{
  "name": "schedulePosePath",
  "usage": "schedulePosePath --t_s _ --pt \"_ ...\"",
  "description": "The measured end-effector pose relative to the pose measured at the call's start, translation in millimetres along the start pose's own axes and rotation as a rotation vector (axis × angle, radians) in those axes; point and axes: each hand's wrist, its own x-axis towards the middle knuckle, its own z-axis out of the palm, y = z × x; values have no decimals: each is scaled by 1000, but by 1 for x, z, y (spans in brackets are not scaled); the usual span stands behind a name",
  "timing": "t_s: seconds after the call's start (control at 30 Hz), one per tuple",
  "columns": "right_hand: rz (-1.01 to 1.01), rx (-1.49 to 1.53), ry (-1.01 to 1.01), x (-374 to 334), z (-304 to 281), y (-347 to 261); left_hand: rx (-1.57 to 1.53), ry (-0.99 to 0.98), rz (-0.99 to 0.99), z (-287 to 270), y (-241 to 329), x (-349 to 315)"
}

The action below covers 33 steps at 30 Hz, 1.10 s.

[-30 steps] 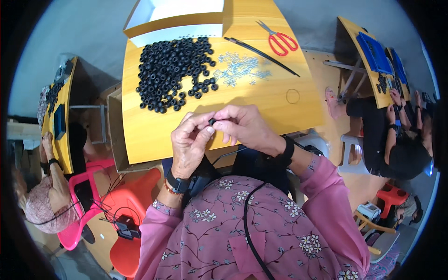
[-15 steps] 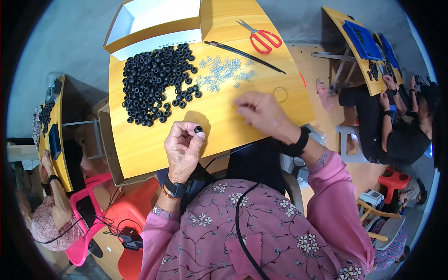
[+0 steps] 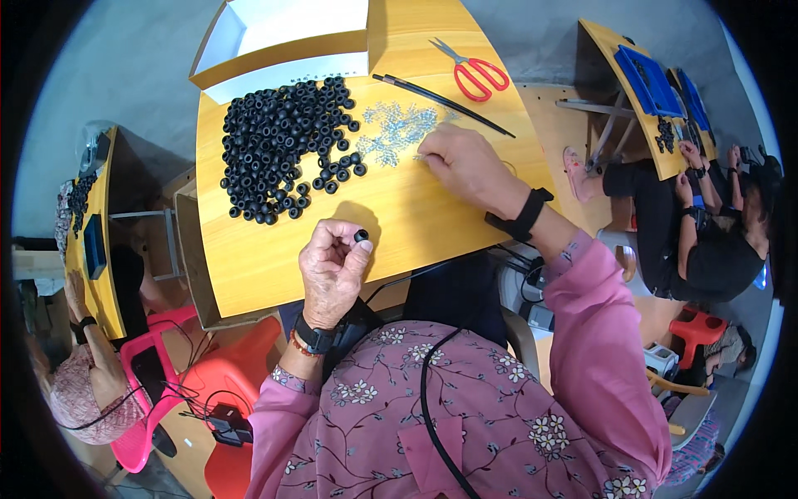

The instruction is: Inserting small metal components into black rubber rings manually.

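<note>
Between the thumb and forefinger of my left hand (image 3: 331,270) is a small black ring-shaped piece (image 3: 361,235), its round opening facing up. My right hand (image 3: 470,170) is closed, with its fingertips at the near right edge of a scatter of tiny clear, silvery pieces (image 3: 391,133). Whatever those fingers may pinch is hidden. A large heap of similar black pieces (image 3: 270,145) spreads over the yellow table (image 3: 274,274), left of the tiny pieces and beyond my left hand.
An open white box (image 3: 291,75) stands behind the heap. Red-handled scissors (image 3: 474,75) and thin dark rods (image 3: 449,104) lie at the far right of my table. Other people sit at tables on both sides, with blue trays (image 3: 648,79) on the right one.
My right hand has moved away from me to the edge of the tiny pieces. The left hand keeps its hold on the black piece; the view has shifted slightly.
</note>
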Motion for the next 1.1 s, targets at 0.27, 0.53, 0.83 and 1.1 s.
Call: schedulePosePath --t_s 0.27,0.53,0.83,1.1 --pt "123 200 65 -8 -14 -17 11 4 -1 2 3 0" --pt "226 272 126 -20 -21 -2 45 -17 25 -2 -4 1" --pt "584 587 165 -47 -45 10 94 -6 12 -3 -6 0" --pt "247 -8 53 -53 -39 19 93 6 16 -1 -4 0"
